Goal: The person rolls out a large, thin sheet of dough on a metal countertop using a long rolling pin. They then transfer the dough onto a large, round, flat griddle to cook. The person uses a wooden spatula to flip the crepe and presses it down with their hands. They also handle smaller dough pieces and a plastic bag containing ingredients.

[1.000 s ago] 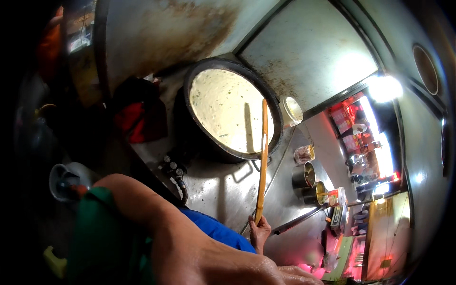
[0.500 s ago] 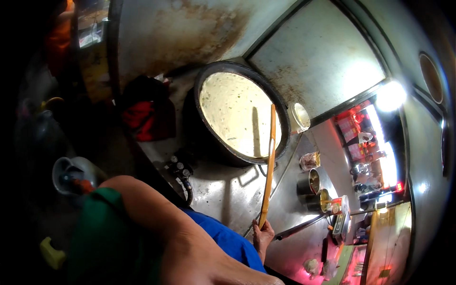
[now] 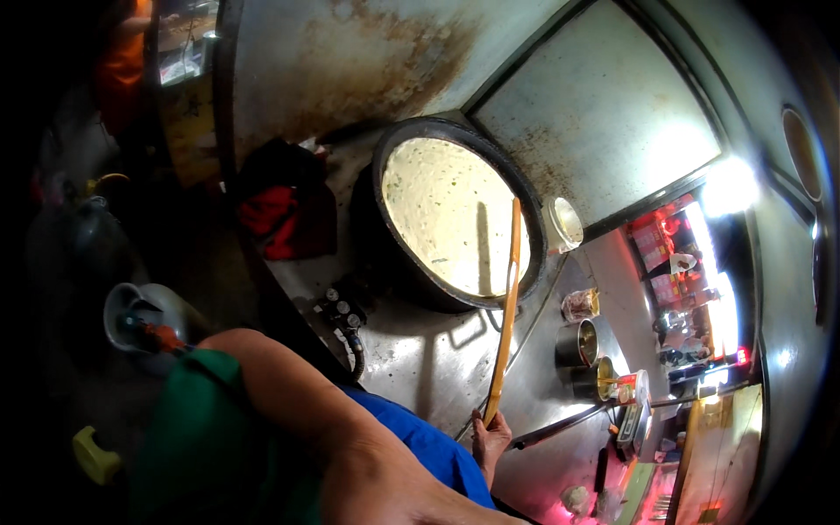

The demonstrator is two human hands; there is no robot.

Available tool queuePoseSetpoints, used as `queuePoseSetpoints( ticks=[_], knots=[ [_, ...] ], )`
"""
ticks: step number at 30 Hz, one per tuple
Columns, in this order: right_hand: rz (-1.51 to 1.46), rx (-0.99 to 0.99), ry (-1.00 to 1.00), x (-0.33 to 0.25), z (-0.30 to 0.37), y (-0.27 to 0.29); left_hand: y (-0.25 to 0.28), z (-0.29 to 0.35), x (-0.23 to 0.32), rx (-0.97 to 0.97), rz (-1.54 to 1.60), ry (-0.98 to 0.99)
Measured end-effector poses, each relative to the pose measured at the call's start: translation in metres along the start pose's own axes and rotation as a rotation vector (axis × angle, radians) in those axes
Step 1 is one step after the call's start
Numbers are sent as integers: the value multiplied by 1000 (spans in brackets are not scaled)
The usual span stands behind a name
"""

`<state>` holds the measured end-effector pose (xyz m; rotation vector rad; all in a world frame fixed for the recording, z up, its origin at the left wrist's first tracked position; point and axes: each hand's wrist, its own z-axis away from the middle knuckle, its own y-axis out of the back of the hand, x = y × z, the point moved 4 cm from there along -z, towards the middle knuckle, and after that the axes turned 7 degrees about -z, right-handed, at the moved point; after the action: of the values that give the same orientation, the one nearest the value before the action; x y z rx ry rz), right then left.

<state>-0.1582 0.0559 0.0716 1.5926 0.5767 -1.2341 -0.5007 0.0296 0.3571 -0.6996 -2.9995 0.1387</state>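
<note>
A large dark pot (image 3: 360, 217) holds a pale, creamy mixture (image 3: 442, 206) with green flecks. A long, flat wooden stick (image 3: 505, 337) slants across the pot's near right rim, its far end over the mixture. I cannot tell whether that end touches the surface. My right hand (image 3: 493, 440) has its fingers wrapped round the near end of the stick. My left arm (image 3: 367, 437), in a green sleeve, crosses the lower foreground, and its hand lies beyond the lower edge. Blue cloth (image 3: 411, 437) shows between that arm and the counter.
Right of the pot stands a white container (image 3: 564, 223). Along the metal counter (image 3: 398, 350) are a jar (image 3: 580, 304), a metal pot (image 3: 576, 343) and a scale (image 3: 632, 430). Gauges with a hose (image 3: 344, 313) sit at its near edge. Red and black cloth (image 3: 284, 210) lies to the left.
The whole scene has shifted slightly right and down in the picture. The flecks in the mixture lie differently. My right hand keeps its hold, and the stick stays about the same over the pot.
</note>
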Motion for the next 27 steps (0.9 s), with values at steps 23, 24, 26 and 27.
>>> queuePoseSetpoints(
  ticks=[23, 24, 26, 27],
  knots=[
    [20, 4, 29, -7, 1, 0, -5, -2, -1, 79, -29, 120],
    [36, -2, 44, -3, -1, 2, -5, -2, -2, 89, -30, 132],
    [33, -19, 48, -7, -2, -1, -7, -3, -2, 112, -38, 165],
    [17, -24, 35, -11, -2, -3, -7, -2, -1, 128, -44, 181]
  ],
)
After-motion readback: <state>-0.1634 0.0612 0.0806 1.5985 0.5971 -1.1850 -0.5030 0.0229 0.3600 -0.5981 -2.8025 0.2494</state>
